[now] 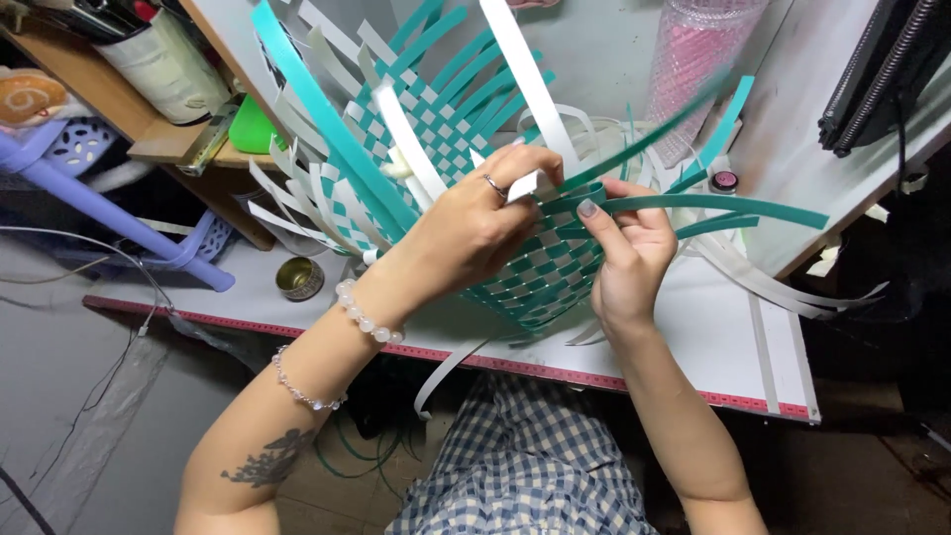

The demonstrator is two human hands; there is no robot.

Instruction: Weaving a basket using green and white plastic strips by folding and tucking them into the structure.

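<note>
Both hands are pinching strips on the half-woven teal and white basket (pixel 535 267) lying tilted at the table's front edge: the left hand (pixel 475 233) is gripping a white strip (pixel 525 183), the right hand (pixel 629 248) is closing on a teal strip (pixel 713 206). If either grip is slipping, I'm guessing the springy strips are popping back out of the weave. The loose strip ends are fanning toward the pink tumbler (pixel 698 59) and small tin (pixel 299 278), crowding things.

This looks like a small home craft corner rather than a factory floor: a white worktable (pixel 733 347) edged with a red measuring tape (pixel 555 369), loose teal and white weaving strips (pixel 763 277) spread across it, a cluttered wooden shelf (pixel 188 139) alongside, a purple plastic stool (pixel 119 208), a small tin (pixel 299 278) and cables on the bare floor
</note>
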